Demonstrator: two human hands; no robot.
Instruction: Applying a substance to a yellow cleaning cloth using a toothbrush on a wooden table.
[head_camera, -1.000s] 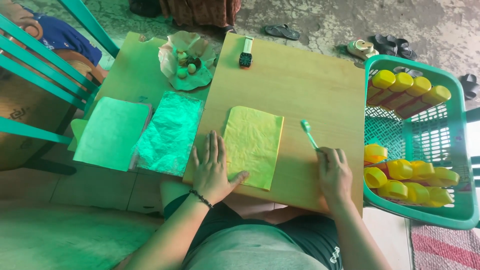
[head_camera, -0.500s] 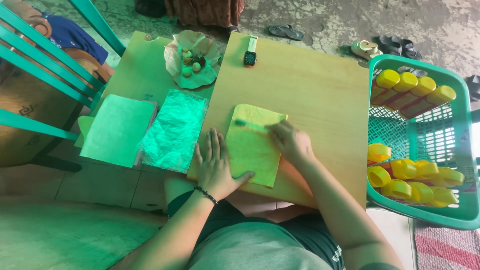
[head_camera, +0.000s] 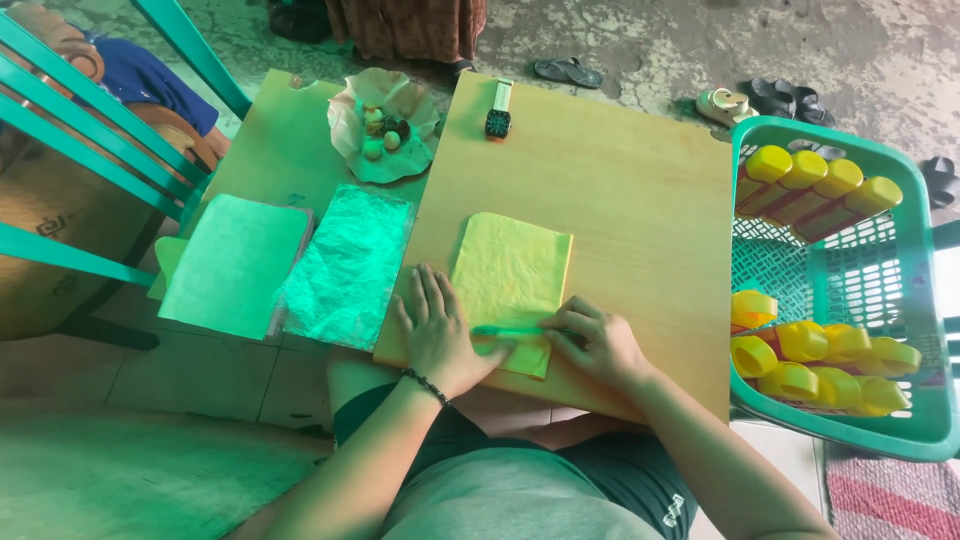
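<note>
A yellow sheet (head_camera: 512, 272) lies flat on the wooden board (head_camera: 640, 200) across my lap. My left hand (head_camera: 437, 330) rests flat, fingers spread, on the sheet's near left corner. My right hand (head_camera: 598, 343) grips a thin green stick (head_camera: 505, 331) and holds it sideways across the sheet's near edge, its tip reaching my left hand.
A green basket (head_camera: 850, 420) with several yellow-capped bottles stands at the right. A shiny green foil sheet (head_camera: 348, 265) and a stack of green sheets (head_camera: 232, 263) lie at the left. A watch (head_camera: 498, 112) and a wrapper with small snacks (head_camera: 383, 125) sit farther back. Green chair (head_camera: 90, 150) at far left.
My right hand carried the green stick from the board's right side over the sheet, then drew it down to the sheet's near edge. My left hand stayed on the near left corner.
</note>
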